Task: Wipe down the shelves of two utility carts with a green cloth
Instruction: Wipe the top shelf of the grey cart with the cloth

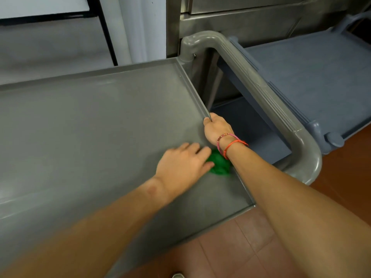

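A grey utility cart's top shelf point(96, 121) fills the left and middle of the view. My left hand point(183, 167) presses a bunched green cloth point(219, 163) onto the shelf near its right rim. My right hand point(216, 128), with red bracelets at the wrist, grips that raised right rim just beyond the cloth. The cart's curved grey handle point(267, 93) arches to the right of my right hand. A second cart, blue-grey, shows its top shelf point(313, 77) at the right.
A lower blue-grey shelf point(251, 125) shows through the handle opening. Stainless steel equipment point(251, 19) stands behind both carts. Reddish-brown tile floor point(230, 247) lies below the shelf's near edge. A grey wall panel point(50, 43) is at the back left.
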The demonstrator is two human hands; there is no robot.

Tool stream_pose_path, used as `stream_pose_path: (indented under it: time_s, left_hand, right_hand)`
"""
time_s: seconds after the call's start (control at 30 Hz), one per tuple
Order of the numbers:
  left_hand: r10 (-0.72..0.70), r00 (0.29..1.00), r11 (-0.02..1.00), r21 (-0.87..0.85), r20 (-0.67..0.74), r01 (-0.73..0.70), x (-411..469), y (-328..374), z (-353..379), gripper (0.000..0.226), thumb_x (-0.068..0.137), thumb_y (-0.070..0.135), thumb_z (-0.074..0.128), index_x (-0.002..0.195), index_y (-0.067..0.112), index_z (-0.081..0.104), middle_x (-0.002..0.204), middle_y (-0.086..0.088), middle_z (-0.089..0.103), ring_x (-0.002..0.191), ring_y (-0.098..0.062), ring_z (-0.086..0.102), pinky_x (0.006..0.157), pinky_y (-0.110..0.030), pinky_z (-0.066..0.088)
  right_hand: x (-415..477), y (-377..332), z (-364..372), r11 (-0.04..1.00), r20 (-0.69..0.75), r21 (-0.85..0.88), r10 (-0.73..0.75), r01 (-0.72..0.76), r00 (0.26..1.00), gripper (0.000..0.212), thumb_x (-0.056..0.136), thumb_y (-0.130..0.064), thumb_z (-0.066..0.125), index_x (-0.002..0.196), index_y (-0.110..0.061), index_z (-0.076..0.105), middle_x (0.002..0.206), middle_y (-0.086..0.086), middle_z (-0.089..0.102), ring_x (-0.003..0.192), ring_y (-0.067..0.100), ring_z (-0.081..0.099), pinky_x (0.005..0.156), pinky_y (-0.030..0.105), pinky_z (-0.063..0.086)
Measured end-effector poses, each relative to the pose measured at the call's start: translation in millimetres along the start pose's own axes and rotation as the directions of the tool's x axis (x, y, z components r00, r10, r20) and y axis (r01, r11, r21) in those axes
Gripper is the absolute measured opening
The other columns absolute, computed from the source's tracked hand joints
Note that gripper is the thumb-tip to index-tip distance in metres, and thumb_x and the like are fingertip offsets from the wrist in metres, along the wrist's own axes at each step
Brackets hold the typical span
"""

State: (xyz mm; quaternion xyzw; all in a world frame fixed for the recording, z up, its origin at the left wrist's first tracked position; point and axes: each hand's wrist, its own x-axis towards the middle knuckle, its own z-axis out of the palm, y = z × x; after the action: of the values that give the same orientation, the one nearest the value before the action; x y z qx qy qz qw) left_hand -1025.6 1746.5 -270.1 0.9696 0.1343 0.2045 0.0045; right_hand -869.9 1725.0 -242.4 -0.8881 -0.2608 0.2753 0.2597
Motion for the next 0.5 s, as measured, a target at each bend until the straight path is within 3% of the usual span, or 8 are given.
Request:
stream_pose_path:
  time_s: [0.2,0.33,0.5]
  left_hand:
    - [-0.127,0.991,0.992,0.01,0.036,0.127,37.1,-52.6,10.6,0.035,0.091,0.05,0.047,0.099,0.02,0.062,0.083,-0.003,0.063,0.077,-0.028,0.064,0.055,-0.035,0.045]
    - [-0.269,0.962,0.962,-0.024,0.055,0.27,45.3,-68.9,8.7,0.034,0.096,0.051,0.048,0.113,0.023,0.059,0.097,-0.001,0.063,0.091,-0.026,0.063,0.064,-0.033,0.041]
    - [-0.089,0.995,0.996,-0.027,0.038,0.09,34.8,-49.1,10.4,0.041,0.09,0.058,0.041,0.1,0.023,0.06,0.084,0.003,0.062,0.077,-0.021,0.063,0.055,-0.03,0.038]
  right_hand:
    - [-4.5,-7.2,-4.7,0.998,0.004,0.05,0.037,-0.037,0.999,0.05,0.104,-0.045,0.022,0.141,-0.025,0.049,0.146,0.009,0.049,0.133,0.034,0.043,0.108,0.039,0.031]
    - [-7.9,-9.3,-2.9,0.999,0.004,0.019,0.029,-0.029,1.0,0.053,0.101,-0.053,0.02,0.139,-0.028,0.048,0.142,0.012,0.051,0.129,0.035,0.045,0.103,0.041,0.034]
    - [-11.7,-11.4,-2.6,0.998,0.007,-0.004,0.066,-0.066,0.998,0.066,0.093,-0.071,0.014,0.133,-0.031,0.049,0.129,0.012,0.058,0.119,0.034,0.051,0.096,0.045,0.039]
